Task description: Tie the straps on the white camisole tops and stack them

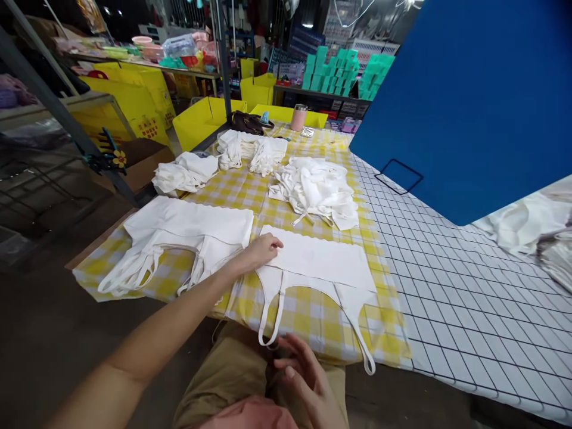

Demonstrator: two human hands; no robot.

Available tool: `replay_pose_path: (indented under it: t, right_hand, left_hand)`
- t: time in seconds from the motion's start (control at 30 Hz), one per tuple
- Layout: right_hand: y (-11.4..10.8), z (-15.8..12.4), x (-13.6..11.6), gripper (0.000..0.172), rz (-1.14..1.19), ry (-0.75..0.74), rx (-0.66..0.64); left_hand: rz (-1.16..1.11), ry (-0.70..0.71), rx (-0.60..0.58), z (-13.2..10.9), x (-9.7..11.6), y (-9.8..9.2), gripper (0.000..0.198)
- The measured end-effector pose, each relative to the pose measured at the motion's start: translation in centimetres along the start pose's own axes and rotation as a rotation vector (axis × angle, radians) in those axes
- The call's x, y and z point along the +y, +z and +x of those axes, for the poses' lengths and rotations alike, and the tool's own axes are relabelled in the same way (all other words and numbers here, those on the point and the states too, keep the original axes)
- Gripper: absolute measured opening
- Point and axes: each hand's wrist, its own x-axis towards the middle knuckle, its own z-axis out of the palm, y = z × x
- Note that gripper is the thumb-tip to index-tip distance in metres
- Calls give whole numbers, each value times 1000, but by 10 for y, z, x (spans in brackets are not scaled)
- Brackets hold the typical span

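Observation:
A white strapped top (317, 259) lies flat on the yellow checked cloth (241, 190), its straps toward the front edge. My left hand (263, 250) rests at its upper left corner with the fingers curled; whether they pinch the fabric is hard to tell. Near the front edge, below the straps, my right hand (304, 372) hangs over my lap with fingers apart and nothing in them. To the left lies a stack of similar white tops (192, 223), partly behind my left forearm. A crumpled white pile (319, 185) sits farther back.
Folded white bundles (185, 171) lie at the back left, near a dark bag (250, 122) and a pink tumbler (299, 117). A large blue panel (465, 101) stands at the right over a grid-patterned cloth (447, 298). A metal post (67, 101) rises at the left.

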Motion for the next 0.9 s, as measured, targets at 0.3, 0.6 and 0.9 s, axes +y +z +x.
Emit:
replay_pose_path:
  t: [0.3, 0.6, 0.9]
  right_hand:
    - [-15, 15, -57, 31, -585, -28, -118]
    - [-123, 141, -163, 33, -1266, -91, 719]
    - [-134, 178, -173, 13, -1153, -40, 498]
  left_hand:
    - [304, 113, 80, -17, -10, 0, 32]
    - [575, -311, 107, 39, -4, -12, 32]
    - [421, -354, -74, 73, -8, -30, 11]
